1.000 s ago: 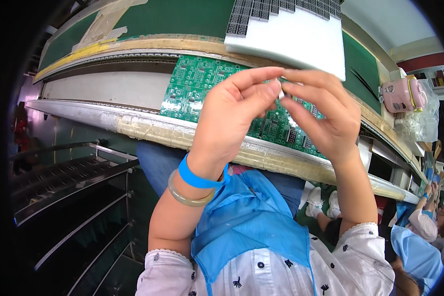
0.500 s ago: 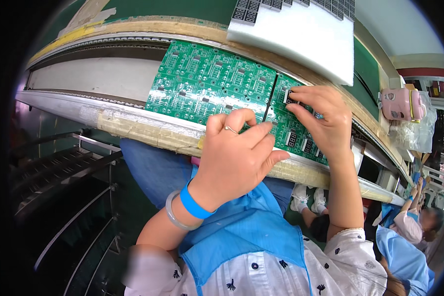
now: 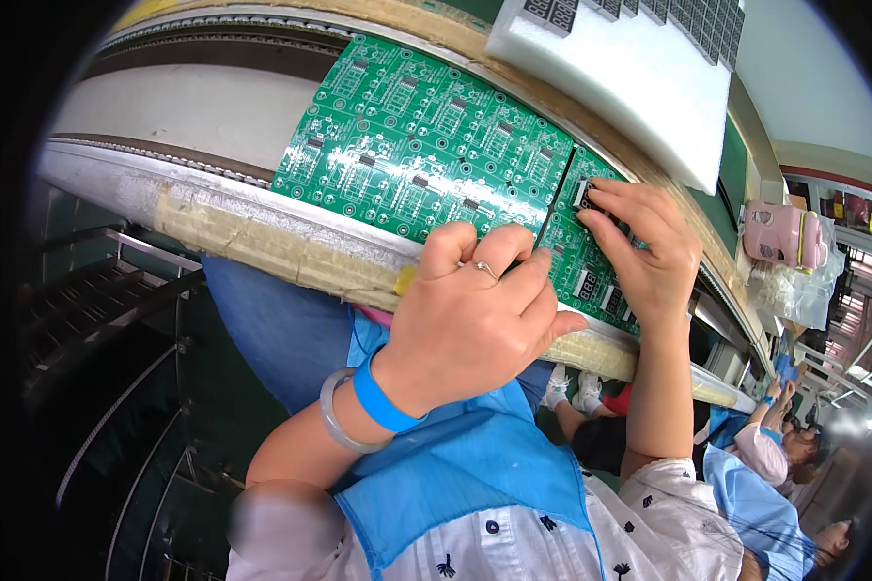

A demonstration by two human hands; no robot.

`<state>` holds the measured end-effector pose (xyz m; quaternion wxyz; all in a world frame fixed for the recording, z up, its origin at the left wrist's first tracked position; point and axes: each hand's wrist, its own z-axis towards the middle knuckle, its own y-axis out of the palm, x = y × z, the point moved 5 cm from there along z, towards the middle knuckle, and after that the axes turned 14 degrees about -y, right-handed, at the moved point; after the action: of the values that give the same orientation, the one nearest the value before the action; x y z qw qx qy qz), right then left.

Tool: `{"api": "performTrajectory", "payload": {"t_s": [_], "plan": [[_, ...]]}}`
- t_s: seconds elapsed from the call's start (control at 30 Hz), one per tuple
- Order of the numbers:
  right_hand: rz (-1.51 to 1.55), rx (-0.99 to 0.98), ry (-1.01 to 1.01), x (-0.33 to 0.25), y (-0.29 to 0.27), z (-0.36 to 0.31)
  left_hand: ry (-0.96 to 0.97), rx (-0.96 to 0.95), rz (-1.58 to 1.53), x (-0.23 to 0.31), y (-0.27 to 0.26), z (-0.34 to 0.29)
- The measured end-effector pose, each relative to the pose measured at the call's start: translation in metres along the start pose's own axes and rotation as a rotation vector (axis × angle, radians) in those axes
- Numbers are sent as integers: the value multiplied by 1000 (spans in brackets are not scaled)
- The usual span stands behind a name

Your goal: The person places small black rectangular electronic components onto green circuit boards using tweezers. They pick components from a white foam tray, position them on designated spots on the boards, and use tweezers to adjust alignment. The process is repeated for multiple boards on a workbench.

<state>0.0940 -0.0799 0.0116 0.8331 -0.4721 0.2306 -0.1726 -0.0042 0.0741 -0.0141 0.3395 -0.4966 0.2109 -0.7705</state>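
A large green circuit board (image 3: 388,136) lies on the rail track, with a second green board (image 3: 562,230) against its right end across a narrow dark gap. The thumb and index finger of my right hand (image 3: 649,247) are closed on a small digit display (image 3: 582,195) at the second board's far left corner. My left hand (image 3: 489,305) curls over the boards' near edge by the gap, its index fingertip touching the second board. Its other fingertips are hidden, and whatever they may hold cannot be seen. More digit displays (image 3: 585,284) sit along that board's near side.
A white foam block (image 3: 610,87) carrying rows of digit displays (image 3: 693,29) stands beyond the track. Tape covers the near rail (image 3: 262,247). At right are a pink case (image 3: 783,234) and a clear plastic bag (image 3: 819,290). Other people (image 3: 761,494) sit farther right; a dark rack (image 3: 107,290) stands left.
The view has shifted, so boards and foam appear moved. Both hands keep nearly the same places on the boards, my right still holding the display at the same corner.
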Motion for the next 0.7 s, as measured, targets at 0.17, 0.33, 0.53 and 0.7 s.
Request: {"api": "performTrajectory", "payload": {"t_s": [0.17,0.33,0.53,0.7], "plan": [[-15,-14,5,-3,0,1,0,-4,-7,-1,-1,0],[-40,-33,-11,-7,0,4,-1,11,-13,0,-2,0],[11,-42,18,-2,2,2,-1,-1,-13,0,-1,-1],[11,11,56,-4,-13,1,-16,-17,-17,0,-2,2]]}}
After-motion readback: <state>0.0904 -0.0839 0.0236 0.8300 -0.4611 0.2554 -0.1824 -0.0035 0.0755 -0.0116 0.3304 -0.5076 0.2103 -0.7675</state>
